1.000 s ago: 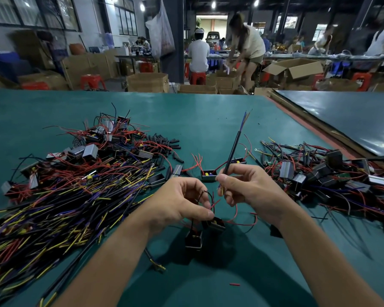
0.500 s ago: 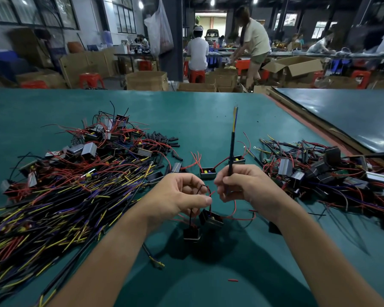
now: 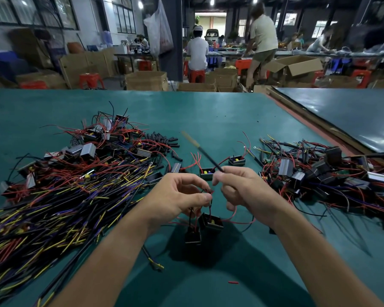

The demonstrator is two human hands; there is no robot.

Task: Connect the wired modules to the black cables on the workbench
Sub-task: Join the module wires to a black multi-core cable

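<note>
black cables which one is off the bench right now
The black cable pinched in the right hand, slanting up to the left with its yellowish end raised; the other cables lie heaped on the bench at left.

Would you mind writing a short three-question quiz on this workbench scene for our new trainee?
1. True or false: the right hand grips a black cable whose tip leans away to the left.
2. How many wired modules dangle beneath the left hand? A) one B) two C) five
3. Fill in: the biggest pile of loose cables lies on the person's ___ side.
Key: 1 true; 2 B; 3 left.
</note>
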